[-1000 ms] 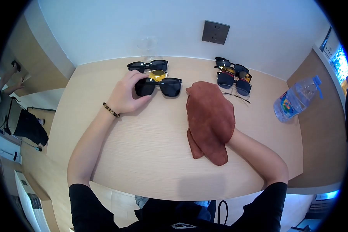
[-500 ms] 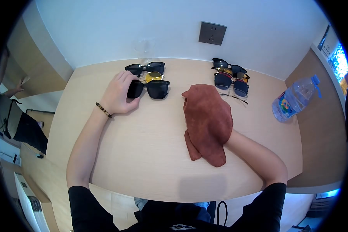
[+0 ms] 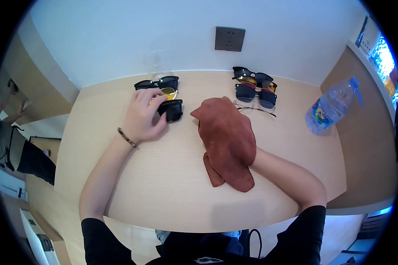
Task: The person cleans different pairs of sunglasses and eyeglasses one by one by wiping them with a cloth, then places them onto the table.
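My left hand (image 3: 142,117) is over a pair of black sunglasses (image 3: 174,110) at the left of the table, thumb and fingers around their left side and hiding it. Just behind are yellow-lensed glasses (image 3: 169,93), partly covered by my fingers, and another black pair (image 3: 168,82). My right hand lies under a reddish-brown cloth (image 3: 225,141) that drapes over it, so its fingers are hidden.
Several glasses (image 3: 255,91) lie in a column at the back right of the table (image 3: 163,185). A clear plastic bottle (image 3: 329,108) stands near the right panel. Another person (image 3: 22,145) is at the far left.
The view has shifted slightly. My left hand has moved further over the front black sunglasses, covering their left lens. The cloth-covered right hand has moved a little to the left.
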`<state>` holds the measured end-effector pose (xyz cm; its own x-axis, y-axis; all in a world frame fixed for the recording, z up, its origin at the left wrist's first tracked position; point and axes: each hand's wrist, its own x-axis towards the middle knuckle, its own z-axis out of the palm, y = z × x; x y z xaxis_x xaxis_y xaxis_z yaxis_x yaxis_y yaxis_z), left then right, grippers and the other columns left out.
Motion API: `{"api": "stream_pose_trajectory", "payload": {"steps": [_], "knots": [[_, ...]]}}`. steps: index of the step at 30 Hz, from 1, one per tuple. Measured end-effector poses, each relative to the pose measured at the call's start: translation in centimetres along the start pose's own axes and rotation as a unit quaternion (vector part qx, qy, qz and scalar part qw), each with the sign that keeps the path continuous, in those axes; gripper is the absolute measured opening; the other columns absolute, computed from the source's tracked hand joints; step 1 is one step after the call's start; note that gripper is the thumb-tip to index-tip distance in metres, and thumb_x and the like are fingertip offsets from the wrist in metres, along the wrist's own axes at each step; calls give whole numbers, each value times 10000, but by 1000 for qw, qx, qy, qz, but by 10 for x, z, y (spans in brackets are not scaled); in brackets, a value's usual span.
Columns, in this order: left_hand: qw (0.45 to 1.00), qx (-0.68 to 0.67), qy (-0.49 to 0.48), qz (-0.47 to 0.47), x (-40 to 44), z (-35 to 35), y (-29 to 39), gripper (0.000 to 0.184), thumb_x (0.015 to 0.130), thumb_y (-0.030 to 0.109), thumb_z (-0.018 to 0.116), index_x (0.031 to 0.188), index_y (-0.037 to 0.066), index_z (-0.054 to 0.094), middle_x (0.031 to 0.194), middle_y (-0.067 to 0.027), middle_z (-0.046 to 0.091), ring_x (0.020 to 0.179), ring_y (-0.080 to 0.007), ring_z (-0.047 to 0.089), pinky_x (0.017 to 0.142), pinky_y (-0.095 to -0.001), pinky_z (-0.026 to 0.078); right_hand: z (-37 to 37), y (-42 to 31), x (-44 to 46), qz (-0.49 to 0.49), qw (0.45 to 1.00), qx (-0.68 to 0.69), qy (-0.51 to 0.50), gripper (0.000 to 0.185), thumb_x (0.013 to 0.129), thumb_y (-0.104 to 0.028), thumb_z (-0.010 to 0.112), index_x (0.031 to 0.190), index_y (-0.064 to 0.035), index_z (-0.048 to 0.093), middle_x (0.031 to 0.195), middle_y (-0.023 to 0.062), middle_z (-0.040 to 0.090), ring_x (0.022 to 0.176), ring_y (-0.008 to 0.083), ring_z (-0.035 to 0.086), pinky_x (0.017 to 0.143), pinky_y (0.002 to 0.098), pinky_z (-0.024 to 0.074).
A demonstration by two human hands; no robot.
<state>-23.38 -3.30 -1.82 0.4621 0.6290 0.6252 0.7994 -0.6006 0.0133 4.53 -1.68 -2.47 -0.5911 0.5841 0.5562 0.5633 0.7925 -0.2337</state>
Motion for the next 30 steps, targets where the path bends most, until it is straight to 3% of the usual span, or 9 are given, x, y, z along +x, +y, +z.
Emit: {"api": "stream_pose_trajectory", "payload": {"steps": [2, 3, 5, 8, 21, 23, 24, 26, 30], "knots": [[999, 1, 38, -2, 10, 19, 16, 429, 728, 94, 714, 1144, 27, 637, 1194, -153, 612, 1130, -343, 576, 1006, -474, 418, -24, -18, 9, 51, 989, -39, -131, 312, 673, -112, 747, 972, -149, 665, 777, 16, 615, 808, 267, 629, 670, 372, 519], [1000, -8, 19, -1, 18, 23, 29, 417, 744, 107, 724, 1144, 33, 636, 1198, -150, 613, 1140, -342, 575, 1004, -472, 419, -23, -17, 3, 52, 989, -39, -131, 312, 673, -112, 747, 972, -149, 665, 777, 16, 615, 808, 267, 629, 670, 372, 519], [999, -33, -3, 19, 36, 40, 52, 400, 782, 162, 741, 1147, 42, 631, 1204, -144, 614, 1154, -338, 573, 1007, -469, 419, -21, -10, -15, 17, 962, 273, 16, 336, 540, -64, 739, 831, -156, 599, 724, 15, 591, 696, 254, 596, 611, 345, 488], [997, -60, -14, 52, 64, 74, 72, 424, 829, 251, 741, 1180, 43, 625, 1216, -144, 616, 1165, -334, 571, 1025, -461, 414, -39, -14, -18, 19, 971, 239, -6, 352, 485, -47, 715, 762, -178, 541, 762, 0, 605, 656, 209, 575, 598, 313, 455], [987, -157, -8, 15, 108, 155, 90, 409, 947, 255, 680, 1305, 64, 628, 1188, -113, 659, 1173, -308, 574, 998, -410, 483, -18, -3, -18, -65, 981, 171, -60, 226, 587, -99, 661, 786, -196, 613, 799, -7, 571, 792, 195, 598, 717, 336, 451], [987, -157, -6, 13, 106, 156, 87, 396, 938, 226, 684, 1300, 76, 634, 1166, -112, 662, 1146, -306, 576, 971, -403, 499, 30, -10, -10, 111, 959, -255, 63, 251, 658, -247, 768, 752, -189, 543, 758, -25, 492, 741, 109, 517, 709, 259, 442], [988, -156, -4, 13, 104, 154, 86, 386, 928, 198, 687, 1295, 88, 640, 1145, -110, 666, 1118, -305, 579, 943, -396, 515, 26, -8, -12, 110, 959, -254, 61, 251, 658, -247, 768, 752, -189, 543, 758, -25, 492, 741, 109, 517, 709, 259, 442], [987, -157, -29, 12, 104, 146, 85, 365, 922, 195, 689, 1269, 88, 652, 1131, -109, 661, 1095, -308, 577, 944, -399, 513, -12, -2, -14, 14, 999, -49, -8, 212, 670, -192, 741, 813, -169, 586, 811, 7, 539, 801, 141, 555, 759, 277, 454], [987, -150, -63, 3, 101, 138, 81, 315, 919, 193, 672, 1216, 89, 671, 1104, -102, 651, 1070, -311, 574, 942, -402, 513, -54, 3, -17, -128, 951, 260, -109, 224, 688, -109, 702, 905, -139, 652, 890, 55, 610, 892, 189, 611, 834, 305, 472]]}}
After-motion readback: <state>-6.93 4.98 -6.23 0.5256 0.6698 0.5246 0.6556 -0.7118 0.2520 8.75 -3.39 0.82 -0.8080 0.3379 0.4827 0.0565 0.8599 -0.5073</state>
